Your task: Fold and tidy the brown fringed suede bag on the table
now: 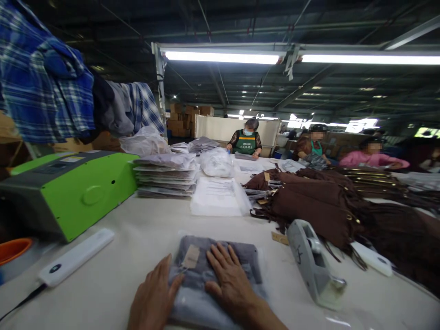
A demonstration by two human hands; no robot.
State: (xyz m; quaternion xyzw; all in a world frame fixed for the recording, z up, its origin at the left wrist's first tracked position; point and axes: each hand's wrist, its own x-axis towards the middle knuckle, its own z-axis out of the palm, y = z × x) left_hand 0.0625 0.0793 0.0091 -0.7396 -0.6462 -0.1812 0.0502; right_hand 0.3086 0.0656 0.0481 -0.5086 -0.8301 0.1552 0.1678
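Note:
In front of me on the white table lies a dark grey folded cloth item in a clear plastic bag (240, 256). A tan paper tag (191, 256) shows at its upper left. My right hand (228, 277) rests flat on top of the bagged item, fingers spread. Along the bag's left edge is my left hand (153, 288), thumb apart from the fingers and touching the plastic. The near end of the bag is partly hidden by my right forearm.
To the right stands a grey tape dispenser (312, 266), beside heaped brown bags (309, 201). A green machine (92, 190) and a white handheld device (77, 256) are at left. Stacked bagged items (165, 176) and clear plastic bags (220, 197) lie ahead. Several people work beyond.

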